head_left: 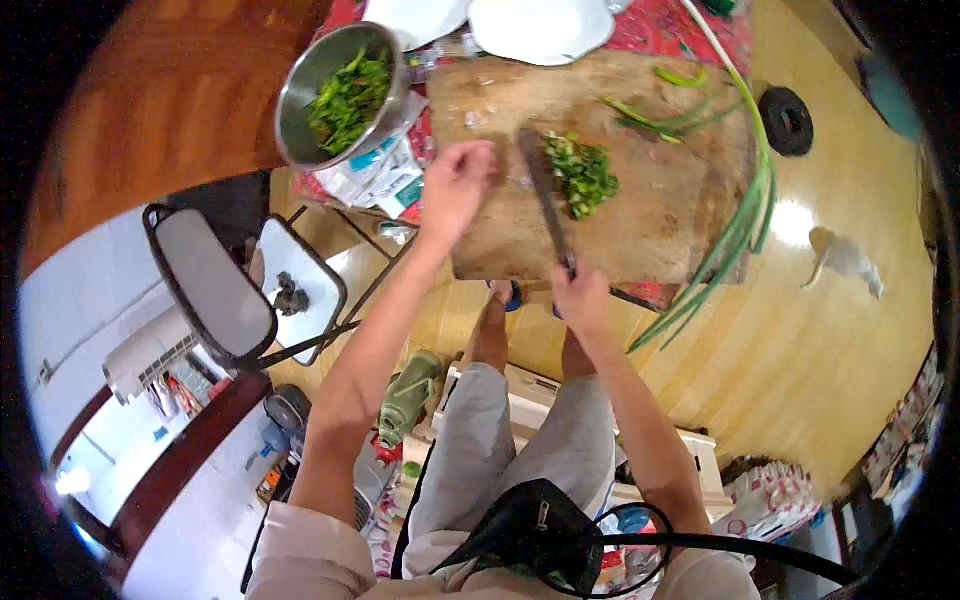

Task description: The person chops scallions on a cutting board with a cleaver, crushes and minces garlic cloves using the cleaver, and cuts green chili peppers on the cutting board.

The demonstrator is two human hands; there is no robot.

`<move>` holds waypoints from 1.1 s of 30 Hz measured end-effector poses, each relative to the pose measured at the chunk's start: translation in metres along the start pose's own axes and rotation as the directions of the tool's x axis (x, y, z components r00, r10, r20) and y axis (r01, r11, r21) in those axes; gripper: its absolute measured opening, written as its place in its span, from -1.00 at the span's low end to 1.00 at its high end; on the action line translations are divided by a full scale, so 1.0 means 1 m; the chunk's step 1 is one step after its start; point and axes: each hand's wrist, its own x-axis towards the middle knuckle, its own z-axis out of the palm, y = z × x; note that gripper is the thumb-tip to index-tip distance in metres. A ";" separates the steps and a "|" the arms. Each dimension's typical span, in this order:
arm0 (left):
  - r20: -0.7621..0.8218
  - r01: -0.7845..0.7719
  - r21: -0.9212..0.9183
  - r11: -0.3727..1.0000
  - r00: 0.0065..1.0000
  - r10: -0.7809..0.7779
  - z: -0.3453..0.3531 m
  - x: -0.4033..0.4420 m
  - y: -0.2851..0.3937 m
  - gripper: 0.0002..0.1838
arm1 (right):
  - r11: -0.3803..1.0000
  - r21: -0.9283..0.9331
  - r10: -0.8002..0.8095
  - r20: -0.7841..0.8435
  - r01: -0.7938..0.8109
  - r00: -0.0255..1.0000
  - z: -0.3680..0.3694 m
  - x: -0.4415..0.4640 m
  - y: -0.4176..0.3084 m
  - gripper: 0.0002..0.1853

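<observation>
A wooden cutting board (640, 215) lies on a red patterned cloth. My right hand (581, 297) is closed round the handle of a knife (545, 195), whose blade points away from me over the board. Just right of the blade sits a pile of chopped greens (583, 176). My left hand (460, 178) hovers over the board's left edge, fingers curled together; whatever is between them, if anything, is too small to make out. Long green onions (760, 200) drape over the board's right side, with cut green pieces (650, 122) near the back.
Left of the board stands a metal bowl (292, 105) of leafy greens, beside plastic packets (385, 180). White plates (540, 28) are behind the board. A folding chair (215, 280) stands at left; a cat (848, 262) is on the floor at right.
</observation>
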 end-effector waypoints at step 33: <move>-0.054 0.084 0.815 0.573 0.996 -0.068 -0.204 0.138 -0.044 -0.90 | 0.993 -0.059 0.099 -0.073 -0.103 0.992 0.021 -0.014 -0.098 -0.80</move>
